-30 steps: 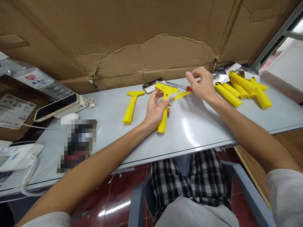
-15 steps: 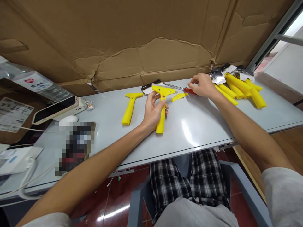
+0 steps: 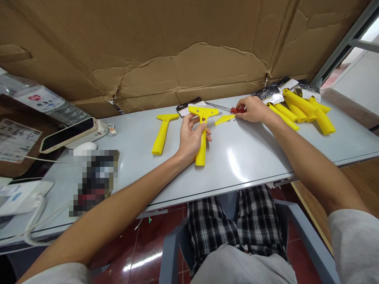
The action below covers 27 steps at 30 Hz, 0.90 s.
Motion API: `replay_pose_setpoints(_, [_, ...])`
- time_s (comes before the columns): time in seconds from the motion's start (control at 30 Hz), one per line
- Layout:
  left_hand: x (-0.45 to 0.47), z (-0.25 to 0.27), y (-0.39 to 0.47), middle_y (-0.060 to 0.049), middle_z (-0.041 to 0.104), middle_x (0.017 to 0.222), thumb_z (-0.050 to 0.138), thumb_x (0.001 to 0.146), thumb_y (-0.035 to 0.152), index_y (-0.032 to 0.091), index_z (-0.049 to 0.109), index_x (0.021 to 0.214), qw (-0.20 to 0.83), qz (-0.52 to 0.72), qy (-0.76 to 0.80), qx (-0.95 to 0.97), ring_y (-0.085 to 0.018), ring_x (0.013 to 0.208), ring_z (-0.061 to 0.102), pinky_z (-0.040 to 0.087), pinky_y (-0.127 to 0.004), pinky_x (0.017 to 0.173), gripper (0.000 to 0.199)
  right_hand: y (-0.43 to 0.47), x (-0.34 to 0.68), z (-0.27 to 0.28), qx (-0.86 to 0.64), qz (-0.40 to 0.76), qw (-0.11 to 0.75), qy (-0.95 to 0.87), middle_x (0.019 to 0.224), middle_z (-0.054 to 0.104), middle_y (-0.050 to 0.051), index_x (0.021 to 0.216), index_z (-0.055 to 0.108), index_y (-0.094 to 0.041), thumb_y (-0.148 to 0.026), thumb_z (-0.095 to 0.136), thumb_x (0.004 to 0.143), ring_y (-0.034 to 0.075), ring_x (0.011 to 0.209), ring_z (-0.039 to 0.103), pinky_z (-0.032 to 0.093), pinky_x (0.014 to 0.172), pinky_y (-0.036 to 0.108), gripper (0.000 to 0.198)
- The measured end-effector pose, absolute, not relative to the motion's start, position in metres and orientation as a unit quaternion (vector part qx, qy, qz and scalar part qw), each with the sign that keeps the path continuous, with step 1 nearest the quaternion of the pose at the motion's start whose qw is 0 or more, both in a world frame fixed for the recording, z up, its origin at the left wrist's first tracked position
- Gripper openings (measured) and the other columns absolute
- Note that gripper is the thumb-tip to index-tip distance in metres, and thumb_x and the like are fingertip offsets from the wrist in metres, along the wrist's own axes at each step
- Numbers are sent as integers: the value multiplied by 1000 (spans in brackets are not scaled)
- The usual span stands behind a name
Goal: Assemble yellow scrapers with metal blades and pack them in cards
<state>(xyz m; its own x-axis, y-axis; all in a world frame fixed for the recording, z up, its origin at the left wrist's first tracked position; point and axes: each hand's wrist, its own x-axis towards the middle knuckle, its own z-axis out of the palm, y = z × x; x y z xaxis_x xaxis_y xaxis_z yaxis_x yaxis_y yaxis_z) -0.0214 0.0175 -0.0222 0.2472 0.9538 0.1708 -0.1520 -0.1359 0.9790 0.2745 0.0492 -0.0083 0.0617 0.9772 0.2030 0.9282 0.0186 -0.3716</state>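
Note:
My left hand (image 3: 192, 138) is wrapped round the handle of a yellow scraper (image 3: 200, 146), with its T-shaped head pointing away from me. Small holes show in that head. To the right, the fingers of my right hand (image 3: 254, 109) close on the red handle of a screwdriver (image 3: 237, 111), whose metal shaft points left along the table. Between the hands lies a small yellow clamp plate (image 3: 224, 119) with tiny screws beside it. A second yellow scraper handle (image 3: 161, 136) rests left of my left hand.
Several yellow handles (image 3: 299, 108) and black-and-white packages (image 3: 271, 94) are piled at the right. Another package (image 3: 191, 105) lies behind the held scraper. At left are a phone (image 3: 69, 136), a white mouse (image 3: 85, 148) and cables. Cardboard (image 3: 148, 59) stands along the table's back edge.
My right hand has come down and its fingers have closed on the screwdriver's red handle. My left hand keeps holding the scraper in about the same place.

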Motion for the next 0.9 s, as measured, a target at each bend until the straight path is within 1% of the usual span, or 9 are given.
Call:
replay_pose_setpoints(0.17, [-21, -25, 20, -12, 62, 139, 71, 96, 26, 28, 52, 127, 551, 503, 349, 567, -14, 73, 69, 66, -36, 60, 36, 47, 274, -5, -705, 62, 197, -679, 91, 70, 8, 106, 82, -18, -40, 90, 82, 20, 92, 64, 54, 104, 42, 34])
replay_pose_setpoints(0.3, [-20, -31, 24, -11, 63, 141, 74, 96, 29, 30, 53, 128, 548, 509, 343, 568, -13, 73, 69, 63, -34, 59, 39, 42, 269, 3, -712, 60, 177, -677, 88, 71, 8, 110, 84, -18, -32, 85, 85, 20, 91, 63, 53, 100, 40, 28])
replay_pose_setpoints(0.4, [-18, -34, 27, -11, 64, 138, 74, 97, 29, 29, 52, 128, 549, 514, 344, 562, -12, 70, 67, 62, -34, 59, 38, 36, 263, 15, -716, 57, 177, -673, 94, 75, 10, 116, 84, -16, -23, 78, 89, 18, 88, 63, 53, 98, 39, 29])
replay_pose_setpoints(0.47, [-17, -34, 27, -11, 65, 136, 74, 97, 29, 30, 51, 130, 548, 516, 347, 559, -13, 70, 68, 62, -35, 60, 39, 33, 263, 23, -713, 52, 239, -657, 100, 77, 12, 120, 82, -13, -18, 76, 90, 14, 86, 64, 54, 97, 37, 31])
replay_pose_setpoints(0.57, [-15, -34, 26, -11, 66, 135, 71, 99, 29, 30, 51, 132, 547, 518, 356, 553, -14, 72, 69, 64, -36, 62, 39, 32, 269, 33, -686, 62, 407, -600, 109, 77, 15, 124, 76, -13, -23, 78, 93, 9, 82, 68, 56, 83, 30, 33])
replay_pose_setpoints(0.67, [-14, -32, 24, -11, 66, 137, 66, 102, 24, 30, 50, 134, 551, 516, 365, 545, -15, 75, 70, 66, -36, 64, 36, 30, 275, 42, -589, 30, 572, -571, 116, 74, 17, 130, 64, -11, -21, 73, 95, 8, 78, 71, 57, 70, 24, 38])
replay_pose_setpoints(0.73, [-15, -30, 24, -11, 65, 138, 65, 102, 21, 29, 50, 134, 555, 513, 367, 543, -15, 77, 70, 66, -34, 64, 36, 26, 276, 49, -520, 16, 648, -557, 128, 70, 19, 129, 59, -15, -22, 68, 96, 6, 75, 70, 55, 65, 24, 35])
replay_pose_setpoints(0.83, [-16, -27, 23, -11, 64, 140, 65, 102, 18, 28, 50, 132, 563, 507, 365, 540, -14, 77, 69, 63, -32, 61, 35, 23, 270, 58, -482, 55, 722, -493, 135, 67, 14, 114, 55, -24, -23, 61, 97, 5, 74, 70, 46, 58, 24, 19])
replay_pose_setpoints(0.9, [-16, -24, 21, -11, 64, 140, 66, 102, 17, 27, 51, 131, 569, 506, 369, 533, -13, 76, 68, 61, -30, 60, 35, 25, 266, 62, -460, 109, 749, -464, 119, 68, 6, 107, 50, -26, -18, 57, 92, 6, 74, 72, 44, 59, 24, 18])
